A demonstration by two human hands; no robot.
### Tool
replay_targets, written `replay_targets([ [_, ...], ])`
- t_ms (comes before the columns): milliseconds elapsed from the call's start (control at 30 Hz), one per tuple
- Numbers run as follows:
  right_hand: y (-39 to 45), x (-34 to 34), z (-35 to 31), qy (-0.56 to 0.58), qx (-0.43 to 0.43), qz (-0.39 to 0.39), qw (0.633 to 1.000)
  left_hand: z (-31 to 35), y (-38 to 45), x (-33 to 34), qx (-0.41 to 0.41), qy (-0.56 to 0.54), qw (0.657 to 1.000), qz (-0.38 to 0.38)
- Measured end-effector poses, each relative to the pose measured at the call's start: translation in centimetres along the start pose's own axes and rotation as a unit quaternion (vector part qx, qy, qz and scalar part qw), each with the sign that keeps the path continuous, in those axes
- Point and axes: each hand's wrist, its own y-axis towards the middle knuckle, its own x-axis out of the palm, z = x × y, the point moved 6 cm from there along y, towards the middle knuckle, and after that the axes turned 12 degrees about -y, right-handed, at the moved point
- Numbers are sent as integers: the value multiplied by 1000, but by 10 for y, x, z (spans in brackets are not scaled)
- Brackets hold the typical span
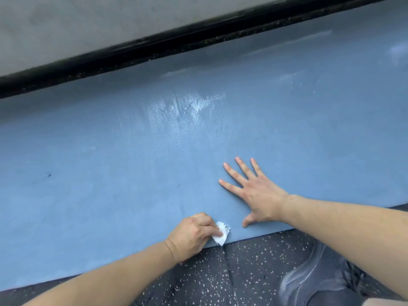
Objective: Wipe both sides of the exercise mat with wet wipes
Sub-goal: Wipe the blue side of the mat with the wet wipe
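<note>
Our left hand (193,234) curls its grip around a crumpled white wet wipe (221,234), thumb and fingers pinching it against the blue exercise mat (110,173) right at the mat's near edge. The knuckles are raised, the wrist is bent slightly, and the bare forearm runs back from it toward the lower left corner of the view.

Just beside that grip, on its right, our right hand (254,193) lies flat on the mat with the fingers spread wide and straight, the thumb splayed out toward the wipe without touching it. Its forearm stretches off to the right edge of the view.

Beyond both hands the mat shows glossy wet streaks (183,109), and farther still its far edge meets a black strip (154,47) below a pale grey wall (88,23). On the near side of the grip the mat ends on a dark speckled floor (242,272), where a grey shoe (320,277) sits below the right forearm.
</note>
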Motion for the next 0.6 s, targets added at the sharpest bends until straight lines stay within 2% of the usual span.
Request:
replay_targets([
  [67,3,-8,3,34,37,40,998,3,5,-13,-38,-35,998,37],
  [133,16,-28,32,68,116,73,988,-3,22,-53,-101,-54,981,155],
  [233,38,-55,107,100,241,8,965,-32,72,-163,-212,-68,901,372],
  [300,48,-59,141,90,248,-46,963,-56,119,-244,-260,-63,856,443],
  [433,56,-48,152,87,230,-81,966,-105,199,-351,-299,-12,812,502],
  [500,57,-45,151,85,228,-84,966,-124,224,-367,-302,-21,801,516],
  [600,60,-44,154,89,226,-82,967,-142,248,-361,-308,-3,803,510],
])
